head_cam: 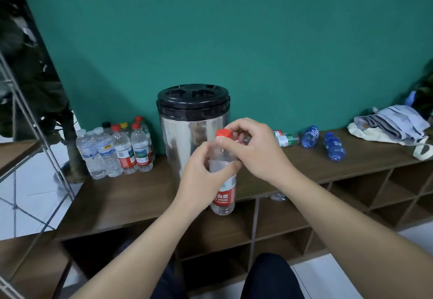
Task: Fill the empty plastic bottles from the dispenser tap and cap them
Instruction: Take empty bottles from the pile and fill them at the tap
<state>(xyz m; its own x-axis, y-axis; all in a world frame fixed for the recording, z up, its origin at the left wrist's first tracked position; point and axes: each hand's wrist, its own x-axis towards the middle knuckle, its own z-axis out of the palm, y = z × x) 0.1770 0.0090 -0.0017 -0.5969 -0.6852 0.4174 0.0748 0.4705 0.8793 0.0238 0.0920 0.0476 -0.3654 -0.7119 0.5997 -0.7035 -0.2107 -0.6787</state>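
One clear bottle [222, 181], red label reading "SPRING", is gripped by the left hand [201, 179]; its red cap [223, 133] is pinched by right hand [255, 148] fingers.

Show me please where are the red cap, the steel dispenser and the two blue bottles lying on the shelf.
red cap [223, 132], head view, on its top face.
steel dispenser [187, 134], head view, on its shiny wall.
left blue bottle [309, 136], head view, on its body.
right blue bottle [334, 147], head view, on its body.
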